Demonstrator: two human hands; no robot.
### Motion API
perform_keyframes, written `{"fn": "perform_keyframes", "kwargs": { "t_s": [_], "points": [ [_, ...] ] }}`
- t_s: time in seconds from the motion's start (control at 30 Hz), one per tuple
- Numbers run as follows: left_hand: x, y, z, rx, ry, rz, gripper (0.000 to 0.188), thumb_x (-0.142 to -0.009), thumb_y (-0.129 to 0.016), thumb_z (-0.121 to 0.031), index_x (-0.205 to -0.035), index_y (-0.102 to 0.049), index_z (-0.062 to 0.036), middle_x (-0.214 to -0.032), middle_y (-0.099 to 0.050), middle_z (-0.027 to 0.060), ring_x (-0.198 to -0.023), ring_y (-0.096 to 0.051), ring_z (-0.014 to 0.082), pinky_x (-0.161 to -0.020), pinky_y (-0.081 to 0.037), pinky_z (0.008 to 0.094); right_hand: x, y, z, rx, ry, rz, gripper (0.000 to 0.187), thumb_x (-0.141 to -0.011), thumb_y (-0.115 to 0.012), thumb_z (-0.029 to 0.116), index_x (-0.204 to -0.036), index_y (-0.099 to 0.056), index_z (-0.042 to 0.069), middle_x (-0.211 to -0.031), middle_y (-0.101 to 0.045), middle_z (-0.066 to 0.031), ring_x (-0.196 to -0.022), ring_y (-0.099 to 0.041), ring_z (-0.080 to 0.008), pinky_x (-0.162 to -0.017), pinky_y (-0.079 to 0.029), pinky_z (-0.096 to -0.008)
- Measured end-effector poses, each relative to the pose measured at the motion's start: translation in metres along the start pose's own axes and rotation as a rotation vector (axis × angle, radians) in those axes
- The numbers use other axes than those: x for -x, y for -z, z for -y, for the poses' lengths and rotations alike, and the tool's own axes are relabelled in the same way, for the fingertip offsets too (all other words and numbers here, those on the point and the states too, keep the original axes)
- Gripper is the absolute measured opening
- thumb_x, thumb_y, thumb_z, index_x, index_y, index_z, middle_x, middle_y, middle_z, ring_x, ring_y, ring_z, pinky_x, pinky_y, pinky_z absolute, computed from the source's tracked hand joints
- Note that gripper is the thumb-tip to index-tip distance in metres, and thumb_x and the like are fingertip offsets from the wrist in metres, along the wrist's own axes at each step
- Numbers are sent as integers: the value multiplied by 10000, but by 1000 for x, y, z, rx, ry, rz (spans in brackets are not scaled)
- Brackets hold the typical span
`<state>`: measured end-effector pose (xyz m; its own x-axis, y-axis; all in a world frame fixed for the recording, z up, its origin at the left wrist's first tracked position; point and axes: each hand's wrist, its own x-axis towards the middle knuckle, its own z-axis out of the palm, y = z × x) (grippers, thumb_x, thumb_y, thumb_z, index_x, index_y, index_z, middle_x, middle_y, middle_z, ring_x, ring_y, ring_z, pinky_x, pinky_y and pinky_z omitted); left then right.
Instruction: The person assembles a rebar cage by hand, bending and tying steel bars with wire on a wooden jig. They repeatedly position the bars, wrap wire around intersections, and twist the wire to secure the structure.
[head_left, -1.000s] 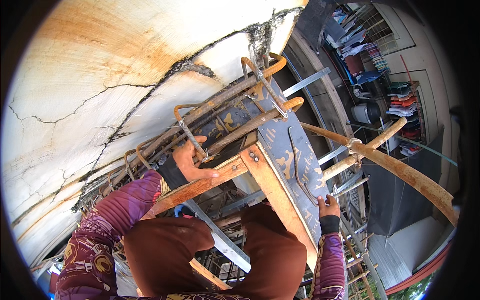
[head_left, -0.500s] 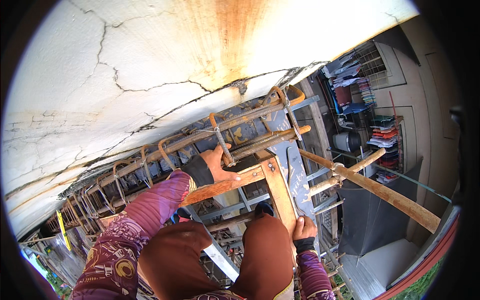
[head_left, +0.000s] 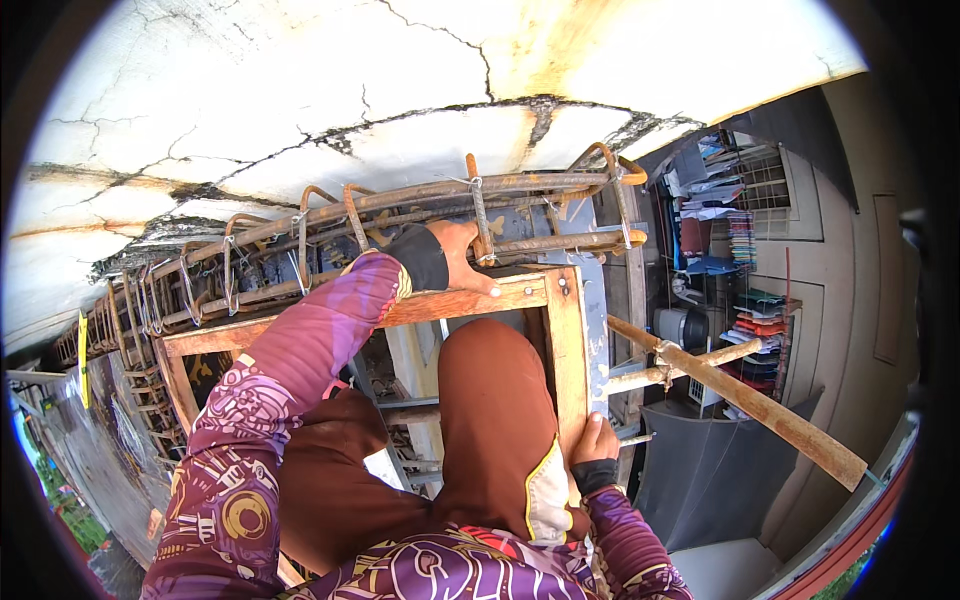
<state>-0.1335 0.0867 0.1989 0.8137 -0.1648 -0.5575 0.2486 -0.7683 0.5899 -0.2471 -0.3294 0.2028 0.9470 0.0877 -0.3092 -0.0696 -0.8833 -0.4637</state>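
A wooden frame [head_left: 440, 305] of nailed, reddish-brown boards lies in front of my body, over my bent knees. My left hand [head_left: 460, 258] grips its far board near the right corner. The thumb rests along the wood, while the fingers reach to a rusty rebar stirrup [head_left: 480, 215], their tips partly hidden. At the near part of the frame's right board, my right hand [head_left: 597, 442] is closed round the edge. Beyond the far board runs a rebar cage [head_left: 400, 210] of long bars and wire-tied stirrups, close along the wall.
A cracked, stained white wall [head_left: 300, 90] rises beyond the cage. To the right, rusty scaffold pipes [head_left: 760, 400] cross at a joint. Stacked clothes [head_left: 760, 325] and a dark sheet [head_left: 700, 470] lie farther right. Below are gaps between metal members; a yellow strip [head_left: 84, 365] stands at left.
My view has shifted. The wooden frame now sits closer to the rebar cage, and more of its left end shows. Both hands stay on it; my right knee has come up inside the frame.
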Motion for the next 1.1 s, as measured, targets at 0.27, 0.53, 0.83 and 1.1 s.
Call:
{"fn": "perform_keyframes", "kwargs": {
  "t_s": [0.27,0.53,0.83,1.1],
  "points": [
    [10,-2,-5,-65,48,-47,1233,-603,-743,-738,-1481,-311,13,-1035,-637,328,-989,-645,439,-878,-521,424,0,-5,-12,-113,29,28,476,-1001,-425,354,-776,-607,-24,-740,-595,-284,-719,-559,-490,-648,-419,-529],
    [13,-4,-7,-10,81,-79,1187,-589,-766,-722,-1417,-372,31,-998,-647,304,-976,-648,426,-863,-516,431,-1,2,-9,-143,1,154,491,-923,-588,443,-893,-667,-40,-809,-631,-233,-752,-611,-401,-699,-480,-453],
    [23,-4,-9,-67,58,-176,1036,-593,-759,-734,-1185,-544,89,-891,-643,285,-873,-655,433,-801,-532,448,-4,-6,-11,-129,110,91,602,-943,-483,497,-706,-535,-54,-669,-532,-274,-621,-511,-434,-590,-372,-496],
    [87,-9,-8,-445,-161,-291,829,-772,-706,-505,-1359,-459,25,-1178,-578,194,-1062,-581,353,-919,-448,460,6,-7,-17,-184,33,142,744,-886,-478,695,-755,-559,-34,-639,-572,-204,-605,-564,-351,-580,-437,-436]
  ]
}}
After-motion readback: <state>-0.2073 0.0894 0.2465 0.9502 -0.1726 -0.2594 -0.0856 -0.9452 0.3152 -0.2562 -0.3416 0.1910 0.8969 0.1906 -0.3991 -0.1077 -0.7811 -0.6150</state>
